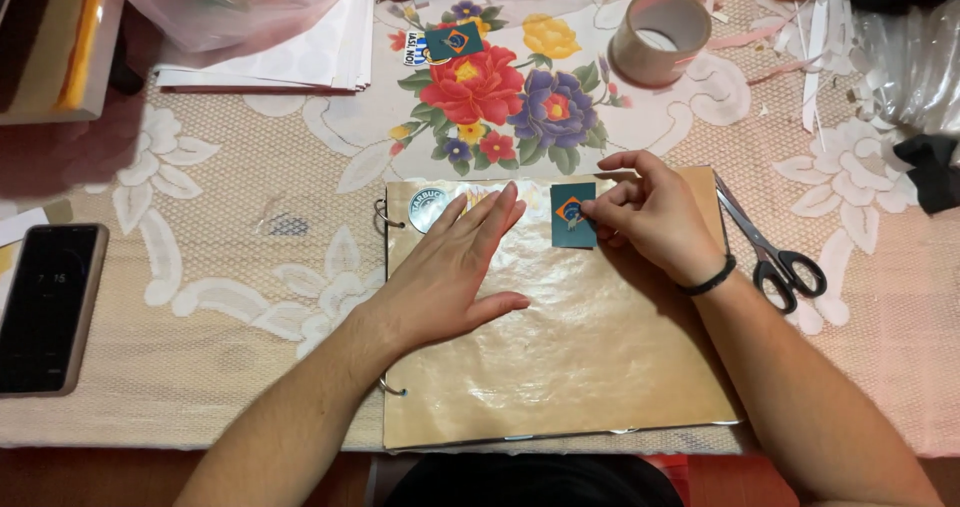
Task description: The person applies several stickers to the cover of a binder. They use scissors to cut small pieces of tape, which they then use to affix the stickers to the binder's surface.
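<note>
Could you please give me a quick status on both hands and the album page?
Left hand flat on glossy tan ring-bound album page. Right hand pinching small teal square sticker on page. Black-handled scissors beside page, clear of hands.

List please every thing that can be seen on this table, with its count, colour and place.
album page: one, tan and glossy, on ring binders, front centre
teal sticker: one, on the page's top edge, at the right fingertips
second teal sticker: one, on the floral print, back centre
tape roll: one, brownish, back right
scissors: one, black handles, right of the page
phone: one, dark, left edge
white sheets: a stack, back left
tablecloth: one, lace with floral print
left hand: flat on the page
right hand: pinching the sticker, black wristband
</note>
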